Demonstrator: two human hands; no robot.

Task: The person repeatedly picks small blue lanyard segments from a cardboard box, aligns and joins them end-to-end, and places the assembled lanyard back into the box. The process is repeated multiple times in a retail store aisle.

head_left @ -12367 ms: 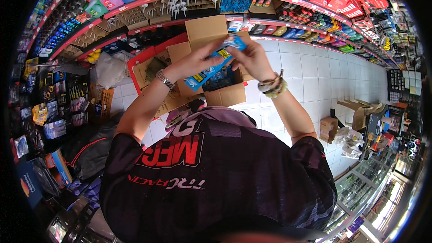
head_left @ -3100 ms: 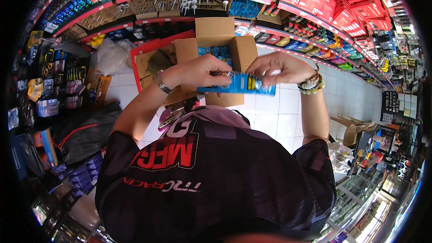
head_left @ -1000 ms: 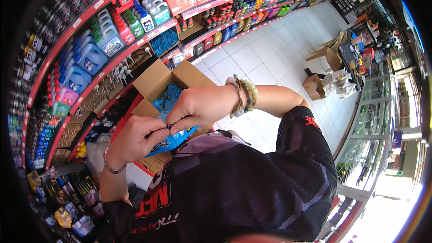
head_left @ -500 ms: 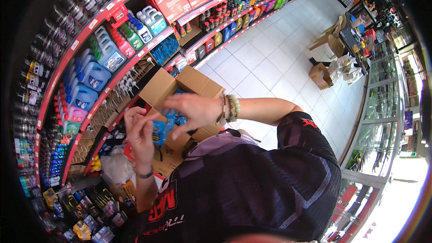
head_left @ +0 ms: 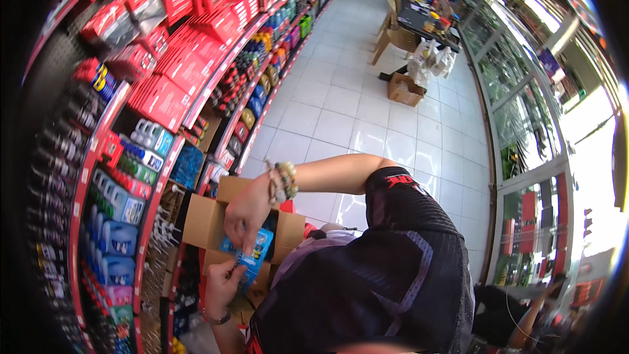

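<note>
Just above an open cardboard box (head_left: 201,223), my two hands are on blue flat packets (head_left: 257,249). My right hand (head_left: 247,213), a beaded bracelet at its wrist, reaches over from the right with fingers bent down onto the packets' upper part. Lower down, my left hand (head_left: 221,285) pinches the packets' left edge between thumb and fingertips. How many packets there are cannot be made out. More blue shows inside the box beneath my right hand, but the hands hide most of the interior.
Shelves on the left carry blue jugs (head_left: 120,238), red boxed packages (head_left: 160,99) and dark spray cans (head_left: 56,174). A tiled aisle (head_left: 327,98) leads to a plastic chair (head_left: 395,39) and a small carton (head_left: 405,90). Another person's arm (head_left: 526,321) shows at lower right.
The view has swung, bringing more aisle and upper shelf into sight. My hands have come closer together; my right fingers, spread and blurred before, now bend down onto the blue packets.
</note>
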